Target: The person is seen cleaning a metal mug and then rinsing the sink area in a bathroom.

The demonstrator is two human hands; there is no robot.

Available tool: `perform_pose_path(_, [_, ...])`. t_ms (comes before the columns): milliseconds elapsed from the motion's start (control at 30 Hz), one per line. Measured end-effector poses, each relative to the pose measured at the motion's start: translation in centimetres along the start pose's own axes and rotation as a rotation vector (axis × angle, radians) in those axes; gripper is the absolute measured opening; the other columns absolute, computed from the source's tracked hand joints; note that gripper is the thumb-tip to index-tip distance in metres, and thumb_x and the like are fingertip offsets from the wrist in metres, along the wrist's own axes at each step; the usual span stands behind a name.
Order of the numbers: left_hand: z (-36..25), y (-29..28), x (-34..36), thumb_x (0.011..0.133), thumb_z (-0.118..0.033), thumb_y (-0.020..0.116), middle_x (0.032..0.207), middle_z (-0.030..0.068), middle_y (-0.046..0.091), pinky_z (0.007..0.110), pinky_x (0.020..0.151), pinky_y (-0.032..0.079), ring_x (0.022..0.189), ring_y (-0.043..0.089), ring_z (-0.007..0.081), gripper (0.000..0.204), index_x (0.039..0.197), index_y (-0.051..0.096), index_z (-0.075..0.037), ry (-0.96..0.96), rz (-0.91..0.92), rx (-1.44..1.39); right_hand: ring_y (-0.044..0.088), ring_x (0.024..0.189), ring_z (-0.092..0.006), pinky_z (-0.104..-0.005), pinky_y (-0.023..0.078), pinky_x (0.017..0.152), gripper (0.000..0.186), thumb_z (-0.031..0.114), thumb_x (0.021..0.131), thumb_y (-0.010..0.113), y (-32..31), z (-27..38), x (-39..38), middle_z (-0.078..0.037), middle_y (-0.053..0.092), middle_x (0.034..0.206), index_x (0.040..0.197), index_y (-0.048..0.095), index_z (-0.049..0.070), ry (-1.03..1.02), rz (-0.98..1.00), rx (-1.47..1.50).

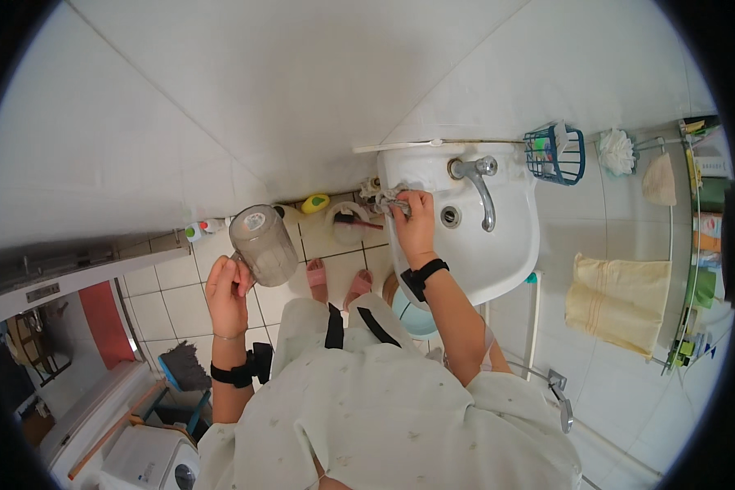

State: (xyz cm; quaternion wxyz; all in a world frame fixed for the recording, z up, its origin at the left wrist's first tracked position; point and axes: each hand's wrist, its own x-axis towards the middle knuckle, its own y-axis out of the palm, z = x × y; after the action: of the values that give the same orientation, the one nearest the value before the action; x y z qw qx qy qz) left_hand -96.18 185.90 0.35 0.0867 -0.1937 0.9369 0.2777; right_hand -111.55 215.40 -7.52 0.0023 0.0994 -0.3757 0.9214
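Note:
A see-through grey mug (265,249) hangs from my left hand (227,286), whose fingers are closed round its handle. The mug is tilted, with its base towards the wall. At the left rim of the white washbasin (498,265), my right hand (417,224) is closed on a crumpled grey-white cloth (394,199). Part of that cloth is hidden by my fingers. To the right of this hand are the basin's drain (450,216) and the chrome tap (478,188).
A blue wire basket (555,155) hangs by the basin's right corner. Farther right are a white bath puff (617,153), a yellow towel (619,302) and a loaded shelf (706,245). On the tiled floor stand a yellow bottle (315,203) and a light-blue basin (416,314).

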Motion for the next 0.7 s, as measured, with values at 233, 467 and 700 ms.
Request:
perform_pose_path(233, [0.2, -0.5, 0.0, 0.096, -0.017, 0.044, 0.064, 0.0024, 0.043, 0.024, 0.057, 0.029, 0.055, 0.031, 0.0082, 0.028, 0.070, 0.038, -0.008, -0.032, -0.031, 0.014, 0.054, 0.089, -0.0333, -0.0392, 0.046, 0.077, 0.022, 0.004, 0.074, 0.068, 1.1, 0.3, 1.1, -0.014, 0.053, 0.096, 0.094, 0.058, 0.005, 0.052, -0.090, 0.045])
perform_pose_path(467, [0.9, 0.8, 0.7, 0.096, -0.016, 0.044, 0.064, 0.0024, 0.044, 0.023, 0.057, 0.030, 0.056, 0.032, 0.0087, 0.027, 0.070, 0.038, -0.008, -0.069, 0.015, 0.052, 0.054, 0.089, -0.0347, -0.0411, 0.046, 0.076, 0.023, 0.007, 0.077, 0.066, 1.9, -0.2, 5.0, -0.016, 0.054, 0.096, 0.098, 0.057, 0.005, 0.098, -0.127, 0.052])
perform_pose_path(700, [1.3, 1.3, 0.6, 0.096, -0.016, 0.044, 0.064, 0.0024, 0.044, 0.024, 0.058, 0.030, 0.056, 0.032, 0.0088, 0.028, 0.070, 0.037, -0.009, -0.098, 0.049, 0.046, 0.055, 0.086, -0.0365, -0.0412, 0.047, 0.073, 0.021, 0.004, 0.077, 0.063, 2.0, -0.7, 6.0, -0.017, 0.054, 0.095, 0.097, 0.057, 0.005, 0.017, -0.100, 0.093])
